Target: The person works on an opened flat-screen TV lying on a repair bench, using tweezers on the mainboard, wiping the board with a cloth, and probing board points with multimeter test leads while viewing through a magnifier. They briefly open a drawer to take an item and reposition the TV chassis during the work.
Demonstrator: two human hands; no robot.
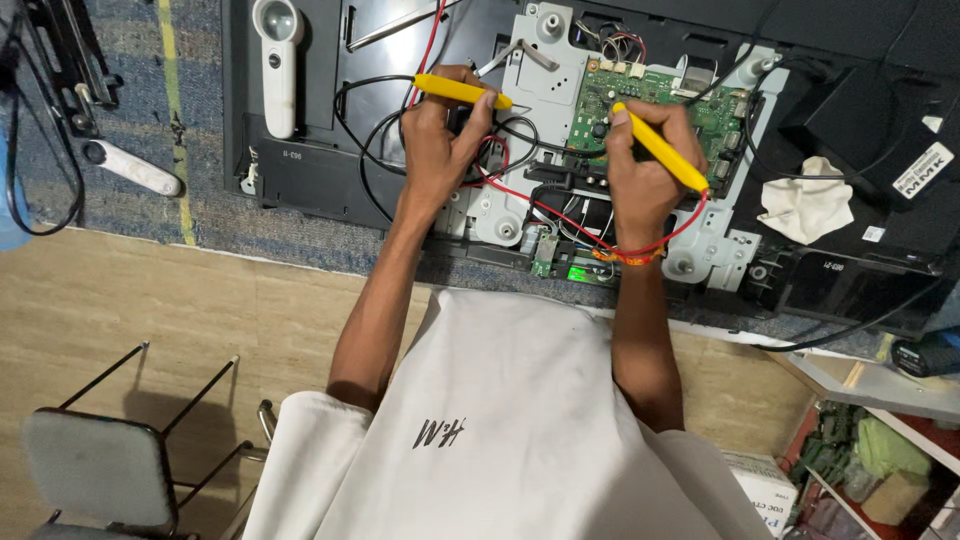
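My left hand [443, 145] is closed around a yellow test probe [458, 91] that lies nearly level, tip toward the right, over the silver metal chassis [540, 75]. My right hand [640, 175] grips a second yellow probe [662, 150], its tip down on the green circuit board [655, 100]. A red lead [560, 215] and a black lead [375, 120] loop from the probes across the opened back of a black flat-screen set [850, 60]. A red thread band circles my right wrist.
A white handheld magnifier [277, 60] lies on the set's left part, and a crumpled white cloth [805, 205] on its right. A white-handled tool [135, 168] rests on the blue mat. A grey chair [95, 465] stands lower left, cluttered shelves [870, 450] lower right.
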